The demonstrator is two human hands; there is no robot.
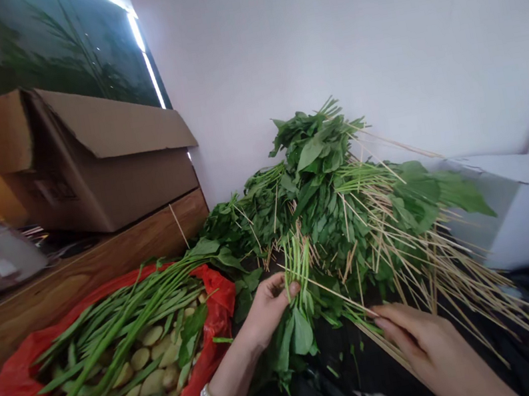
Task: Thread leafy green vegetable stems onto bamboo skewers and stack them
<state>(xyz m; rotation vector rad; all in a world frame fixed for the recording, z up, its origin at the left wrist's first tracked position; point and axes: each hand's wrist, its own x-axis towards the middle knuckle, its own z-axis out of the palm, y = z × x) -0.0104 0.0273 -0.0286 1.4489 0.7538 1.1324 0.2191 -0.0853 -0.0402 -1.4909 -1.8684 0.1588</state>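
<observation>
My left hand (269, 304), with a beaded bracelet at its wrist, is closed around a small bunch of leafy greens (303, 330). The pale stems point up and the leaves hang below the fingers. My right hand (411, 332) pinches a thin wooden skewer (339, 296) near one end. The skewer slants up and left to the stems by my left thumb; whether it passes through them I cannot make out. Behind both hands rises a heap of skewered greens (317, 182), with many bare skewer ends (437, 257) jutting out to the right.
At left a red plastic bag (218, 300) holds sliced potatoes (157, 361) under long green stems (115, 338). An open cardboard box (134, 179) stands on a wooden ledge (159, 236) beyond it. Black plastic (318, 395) lies below my hands. A white wall (342, 29) closes off the back.
</observation>
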